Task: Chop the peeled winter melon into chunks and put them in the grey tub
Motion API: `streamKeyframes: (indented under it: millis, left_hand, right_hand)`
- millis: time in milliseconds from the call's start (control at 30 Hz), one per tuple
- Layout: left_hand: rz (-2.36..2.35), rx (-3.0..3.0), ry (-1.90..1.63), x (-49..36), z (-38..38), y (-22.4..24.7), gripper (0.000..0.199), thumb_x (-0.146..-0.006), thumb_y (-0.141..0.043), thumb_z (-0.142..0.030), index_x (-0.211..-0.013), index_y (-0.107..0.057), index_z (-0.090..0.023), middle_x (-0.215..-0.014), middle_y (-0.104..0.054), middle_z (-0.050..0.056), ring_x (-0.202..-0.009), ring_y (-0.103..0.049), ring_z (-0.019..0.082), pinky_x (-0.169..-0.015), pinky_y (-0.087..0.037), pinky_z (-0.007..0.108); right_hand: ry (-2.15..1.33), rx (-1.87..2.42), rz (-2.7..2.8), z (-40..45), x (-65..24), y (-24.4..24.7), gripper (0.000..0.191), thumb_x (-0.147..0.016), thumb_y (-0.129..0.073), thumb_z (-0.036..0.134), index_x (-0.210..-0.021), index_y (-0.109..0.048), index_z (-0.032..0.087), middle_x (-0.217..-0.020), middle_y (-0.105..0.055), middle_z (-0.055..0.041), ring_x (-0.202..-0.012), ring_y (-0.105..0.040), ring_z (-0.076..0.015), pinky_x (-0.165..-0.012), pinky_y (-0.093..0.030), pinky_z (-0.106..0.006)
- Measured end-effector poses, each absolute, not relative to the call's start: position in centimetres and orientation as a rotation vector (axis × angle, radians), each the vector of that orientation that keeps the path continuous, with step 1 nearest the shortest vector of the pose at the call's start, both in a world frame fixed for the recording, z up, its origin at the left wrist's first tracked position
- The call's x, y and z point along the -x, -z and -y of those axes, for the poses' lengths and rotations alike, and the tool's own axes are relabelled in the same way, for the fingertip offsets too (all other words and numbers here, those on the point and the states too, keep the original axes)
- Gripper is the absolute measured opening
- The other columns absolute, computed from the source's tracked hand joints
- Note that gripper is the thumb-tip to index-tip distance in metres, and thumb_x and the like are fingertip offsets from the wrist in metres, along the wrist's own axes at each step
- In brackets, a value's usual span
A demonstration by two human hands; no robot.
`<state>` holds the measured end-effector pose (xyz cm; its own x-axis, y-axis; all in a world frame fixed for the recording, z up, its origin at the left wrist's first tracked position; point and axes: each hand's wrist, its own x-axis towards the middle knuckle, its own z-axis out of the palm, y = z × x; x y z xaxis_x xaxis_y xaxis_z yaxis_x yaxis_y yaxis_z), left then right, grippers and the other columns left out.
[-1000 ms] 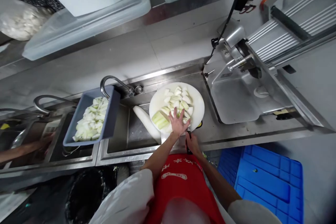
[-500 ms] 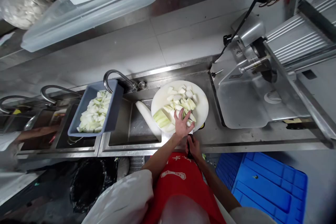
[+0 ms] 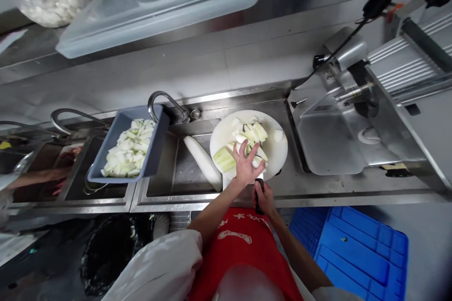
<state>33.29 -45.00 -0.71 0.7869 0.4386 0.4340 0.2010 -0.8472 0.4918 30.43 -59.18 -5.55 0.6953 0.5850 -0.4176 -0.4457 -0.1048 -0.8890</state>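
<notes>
A round white cutting board (image 3: 278,155) bears several pale green and white vegetable chunks (image 3: 259,131). My left hand (image 3: 246,165) lies over the chunks at the board's near side, its fingers spread and touching pieces. My right hand (image 3: 265,197) is wrapped round the black handle of a knife (image 3: 259,196) at the board's near edge; most of the blade is hidden under the left hand and the pieces. Larger green-white pieces (image 3: 224,159) sit left of the left hand. A long white peeled vegetable (image 3: 203,162) rests slanting across the sink beside the board.
A blue-grey bin (image 3: 151,150) of cut pieces stands on the sinks at the left, under a curved tap (image 3: 164,96). A metal slicer (image 3: 328,141) occupies the right. A blue crate (image 3: 360,249) is below. Another person's arm (image 3: 38,178) reaches into a far-left sink.
The chunks have shifted and bunched nearer the hands, with one piece apart at the board's right. Both hands remain at the near edge. The whole view has shifted slightly.
</notes>
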Motion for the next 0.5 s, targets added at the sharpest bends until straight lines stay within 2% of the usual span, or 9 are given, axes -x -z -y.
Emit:
streamKeyframes:
  millis: [233,367,500]
  left_hand:
    - [-0.792,-2.490,-0.806,-25.7,35.1,-2.8,0.063,-0.088,-0.065,-0.050,-0.146,-0.053,-0.029,-0.159,-0.029,0.011,-0.152,-0.021,0.041,-0.126,-0.015,0.063]
    - [-0.968,-2.441,-0.919,-18.7,26.1,-4.2,0.063,-0.089,-0.065,-0.049,-0.146,-0.053,-0.028,-0.160,-0.027,0.012,-0.151,-0.022,0.040,-0.126,-0.014,0.061]
    - [-1.167,-2.381,-1.009,-11.6,15.5,-4.6,0.059,-0.092,-0.061,-0.049,-0.146,-0.054,-0.027,-0.159,-0.029,0.011,-0.152,-0.024,0.035,-0.127,-0.016,0.056]
  right_hand:
    - [-0.992,1.454,0.278,49.3,-26.1,1.9,0.054,-0.084,-0.053,0.080,-0.079,-0.042,0.027,-0.050,-0.047,0.0091,-0.032,-0.039,-0.0104,-0.030,-0.036,-0.023]
    - [-1.096,1.416,0.413,40.0,-21.3,0.4,0.056,-0.080,-0.055,0.082,-0.079,-0.042,0.027,-0.049,-0.047,0.0090,-0.031,-0.040,-0.0102,-0.029,-0.036,-0.023]
    - [-1.201,1.383,0.573,28.6,-15.8,-1.4,0.052,-0.083,-0.054,0.077,-0.080,-0.041,0.027,-0.049,-0.048,0.0093,-0.033,-0.043,-0.0101,-0.030,-0.038,-0.023]
